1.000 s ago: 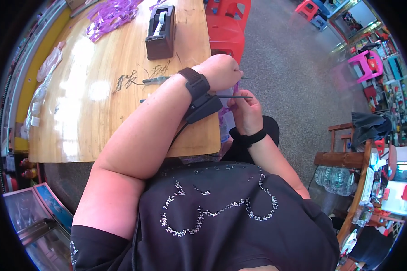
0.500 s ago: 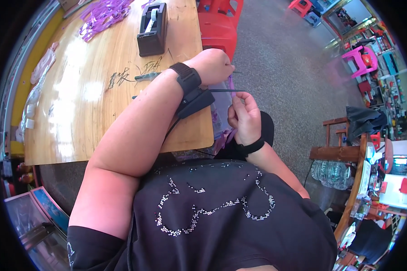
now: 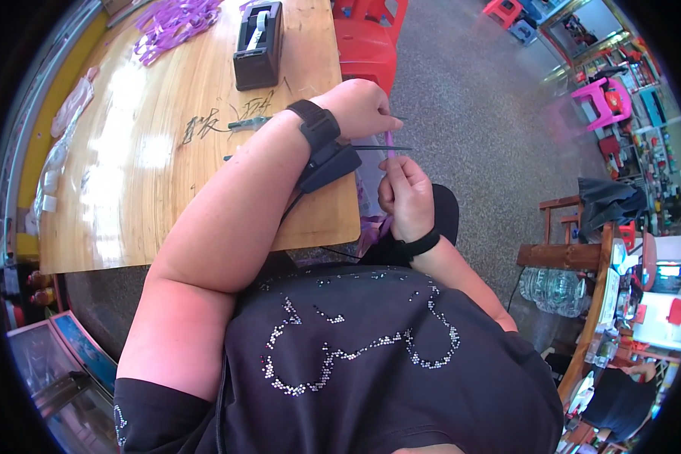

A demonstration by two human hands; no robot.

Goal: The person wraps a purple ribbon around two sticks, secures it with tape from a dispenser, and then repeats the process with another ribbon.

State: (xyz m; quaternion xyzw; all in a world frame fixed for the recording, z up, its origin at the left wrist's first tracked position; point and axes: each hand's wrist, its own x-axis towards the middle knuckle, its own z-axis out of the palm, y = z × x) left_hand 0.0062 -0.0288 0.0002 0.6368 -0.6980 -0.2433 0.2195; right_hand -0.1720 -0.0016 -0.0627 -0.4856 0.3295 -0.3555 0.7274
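Note:
Past the right edge of the wooden table (image 3: 181, 181), a narrow purple ribbon (image 3: 390, 144) runs taut between my two hands. My left hand (image 3: 358, 110) is closed on its far end, thumb pressed down. The near end is pinched in my right hand (image 3: 408, 198), fingers curled in. A thin dark rod (image 3: 374, 147) sticks out from the table edge and crosses the ribbon between the hands. My left forearm lies over the table and hides part of it. A black box-like device (image 3: 330, 168) with a cable shows beneath my left wrist.
A black tape dispenser (image 3: 259, 47) stands on the table, with a heap of purple ribbons (image 3: 175, 26) beyond it. A teal-grey tool (image 3: 248, 123) lies partly under my forearm. Red plastic chairs (image 3: 367, 53) stand behind the table. Another person (image 3: 620, 401) is at the lower right.
My right hand has shifted slightly left, and its fingertips sit on the ribbon below the rod. My left thumb has moved down a little. The ribbon between the hands shows straighter.

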